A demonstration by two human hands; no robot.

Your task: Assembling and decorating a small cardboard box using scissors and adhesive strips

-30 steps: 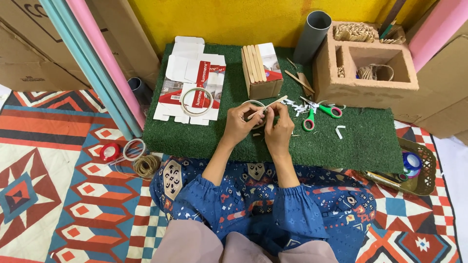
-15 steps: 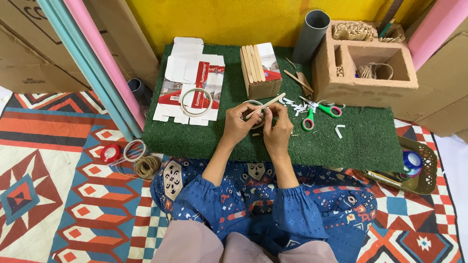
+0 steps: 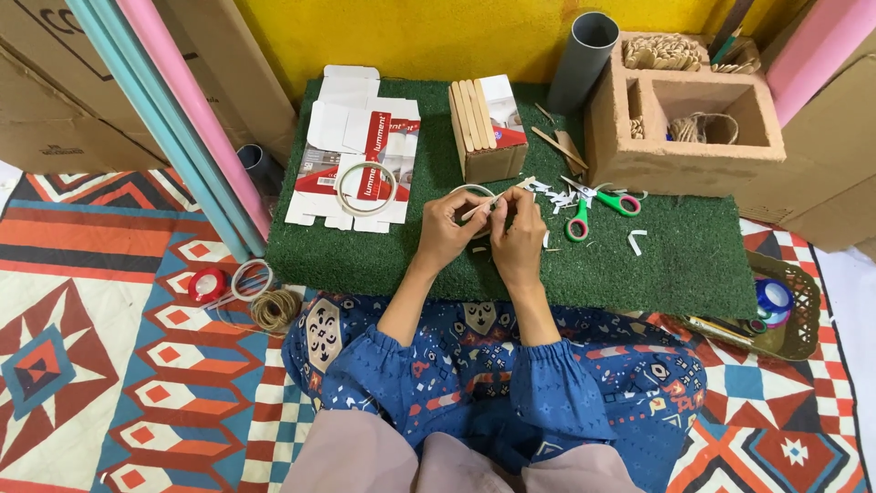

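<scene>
White strip [image 3: 497, 198] pinched between fingers of left hand [image 3: 447, 228] and right hand [image 3: 518, 233].

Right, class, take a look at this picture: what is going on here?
A person sits cross-legged at a green mat and works with both hands. The left hand and right hand pinch a thin white strip against a white ring. Beside them lie scissors among white paper scraps. A flattened carton with another ring on it lies to the left, and a box of wooden sticks stands behind the hands.
</scene>
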